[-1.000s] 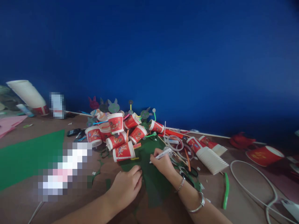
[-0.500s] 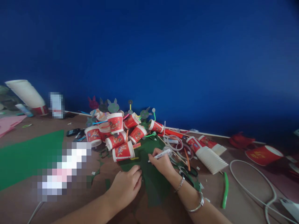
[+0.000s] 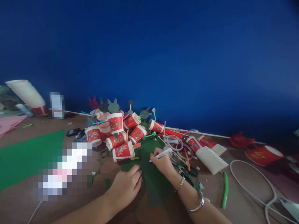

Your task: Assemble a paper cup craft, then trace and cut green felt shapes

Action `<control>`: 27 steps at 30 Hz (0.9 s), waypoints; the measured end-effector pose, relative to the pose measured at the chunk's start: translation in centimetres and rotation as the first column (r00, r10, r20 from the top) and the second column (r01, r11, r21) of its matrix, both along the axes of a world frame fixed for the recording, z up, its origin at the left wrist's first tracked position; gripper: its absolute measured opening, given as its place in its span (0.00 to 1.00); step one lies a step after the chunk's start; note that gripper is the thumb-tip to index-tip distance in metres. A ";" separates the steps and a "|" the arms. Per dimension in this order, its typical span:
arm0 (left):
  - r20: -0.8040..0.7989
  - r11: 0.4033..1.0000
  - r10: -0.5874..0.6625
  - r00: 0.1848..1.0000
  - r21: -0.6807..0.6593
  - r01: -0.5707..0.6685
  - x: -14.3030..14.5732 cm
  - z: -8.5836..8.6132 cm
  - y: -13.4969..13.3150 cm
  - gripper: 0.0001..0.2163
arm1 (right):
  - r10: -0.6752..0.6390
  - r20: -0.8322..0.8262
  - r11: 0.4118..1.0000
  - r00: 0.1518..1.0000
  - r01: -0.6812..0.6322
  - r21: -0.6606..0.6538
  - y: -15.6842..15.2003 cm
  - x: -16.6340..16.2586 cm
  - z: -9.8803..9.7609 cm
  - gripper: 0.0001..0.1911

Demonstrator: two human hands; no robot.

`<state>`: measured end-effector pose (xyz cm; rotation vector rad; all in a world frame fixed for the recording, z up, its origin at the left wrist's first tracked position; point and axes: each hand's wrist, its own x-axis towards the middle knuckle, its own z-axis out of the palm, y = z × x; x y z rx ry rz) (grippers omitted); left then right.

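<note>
A plain deep-blue wall (shadowy along its foot) rises behind a dull brown work surface

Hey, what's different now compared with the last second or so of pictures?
Very little: the right hand, with the white pen in its grip, has shifted slightly right since half a second ago, back near its spot a second ago. Nothing was visibly picked up or let go. The left hand, dark green sheet and red cups stayed put.
</note>
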<state>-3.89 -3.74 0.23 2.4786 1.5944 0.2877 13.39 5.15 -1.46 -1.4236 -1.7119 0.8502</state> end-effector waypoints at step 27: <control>-0.020 1.000 -0.007 1.000 -0.028 0.006 0.2 0.3 -0.2 0.12 | -0.023 -0.280 0.998 0.960 0.006 -0.061 -0.4 -0.1 0.8 0.14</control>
